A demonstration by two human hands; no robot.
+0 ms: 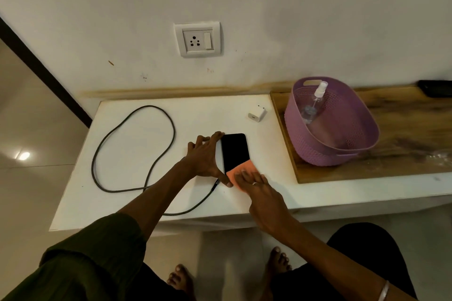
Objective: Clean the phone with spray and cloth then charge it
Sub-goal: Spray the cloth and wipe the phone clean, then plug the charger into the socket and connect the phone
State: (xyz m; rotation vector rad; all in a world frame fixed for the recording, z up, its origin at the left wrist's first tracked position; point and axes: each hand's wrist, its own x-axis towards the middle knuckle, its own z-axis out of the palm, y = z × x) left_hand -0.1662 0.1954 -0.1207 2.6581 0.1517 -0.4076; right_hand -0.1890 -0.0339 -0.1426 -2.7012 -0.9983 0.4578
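Smartphone flat on white worktop, long axis toward the wall; left hand braces its left edge, fingers spread, while right hand presses orange cloth flat-fingered on its near end.

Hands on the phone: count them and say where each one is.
2. The left hand steadies the phone along its left edge; the right hand presses the orange cloth on its near end.
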